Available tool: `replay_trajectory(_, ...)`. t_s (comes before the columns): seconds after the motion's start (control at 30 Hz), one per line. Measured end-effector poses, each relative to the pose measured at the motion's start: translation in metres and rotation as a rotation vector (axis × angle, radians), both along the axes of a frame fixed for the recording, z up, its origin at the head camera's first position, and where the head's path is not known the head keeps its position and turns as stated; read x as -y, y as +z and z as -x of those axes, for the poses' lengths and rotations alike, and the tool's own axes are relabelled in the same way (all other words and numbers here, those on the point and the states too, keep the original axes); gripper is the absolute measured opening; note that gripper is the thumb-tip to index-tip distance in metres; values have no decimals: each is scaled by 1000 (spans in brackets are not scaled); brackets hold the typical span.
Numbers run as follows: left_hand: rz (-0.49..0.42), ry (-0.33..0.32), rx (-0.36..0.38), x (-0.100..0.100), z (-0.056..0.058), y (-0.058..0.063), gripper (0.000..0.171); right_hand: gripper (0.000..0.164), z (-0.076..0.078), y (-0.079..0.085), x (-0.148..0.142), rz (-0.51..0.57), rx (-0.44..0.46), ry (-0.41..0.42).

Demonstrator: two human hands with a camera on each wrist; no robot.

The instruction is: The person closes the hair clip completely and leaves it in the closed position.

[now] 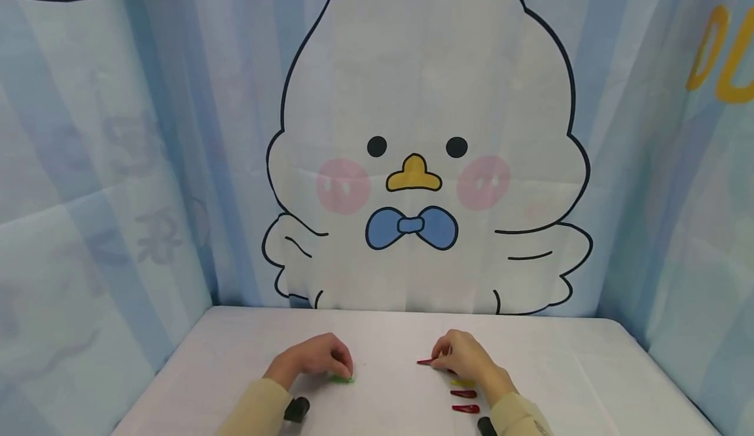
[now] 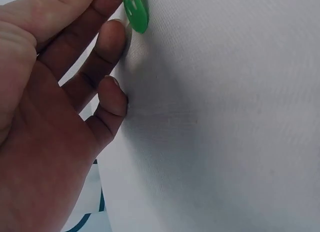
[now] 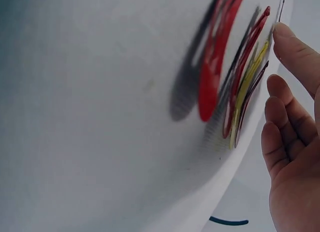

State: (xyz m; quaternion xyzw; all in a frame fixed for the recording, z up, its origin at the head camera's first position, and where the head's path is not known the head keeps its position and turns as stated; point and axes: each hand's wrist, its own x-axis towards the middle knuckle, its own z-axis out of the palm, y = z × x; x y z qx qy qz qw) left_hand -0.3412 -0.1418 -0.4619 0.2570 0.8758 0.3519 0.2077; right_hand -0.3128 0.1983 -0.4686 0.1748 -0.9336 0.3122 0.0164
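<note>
My left hand (image 1: 321, 355) is low over the table, thumb and fingers pinching a green hair clip (image 1: 341, 379). In the left wrist view part of that green clip (image 2: 137, 14) shows at the top, and the other fingers are bent. On the right, my right hand (image 1: 465, 355) pinches a red hair clip (image 1: 424, 362) between thumb and fingertips, its far end sticking out leftward. Below this hand lie a yellow hair clip (image 1: 463, 382) and two red hair clips (image 1: 463, 394). A further dark red clip (image 3: 250, 104) shows beside the yellow one in the right wrist view.
The white table (image 1: 389, 416) reaches back to a striped curtain (image 1: 247, 161) with a cartoon bird on it. Black straps or devices (image 1: 297, 410) sit by both wrists. Curtains also hang along the left and right sides.
</note>
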Motion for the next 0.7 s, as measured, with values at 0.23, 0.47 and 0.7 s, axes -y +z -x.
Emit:
replay_trajectory(0.23,-10,41,-1,1,-2,2,5,12,1,-2,1,-22,7,-42)
replay_trajectory(0.47,-91,76,13,2,-5,1,4,12,2,-3,1,-39,16,-79)
replay_trajectory(0.7,-167,89,-10,1,-5,2,7,5,-2,6,6,-16,0,-97)
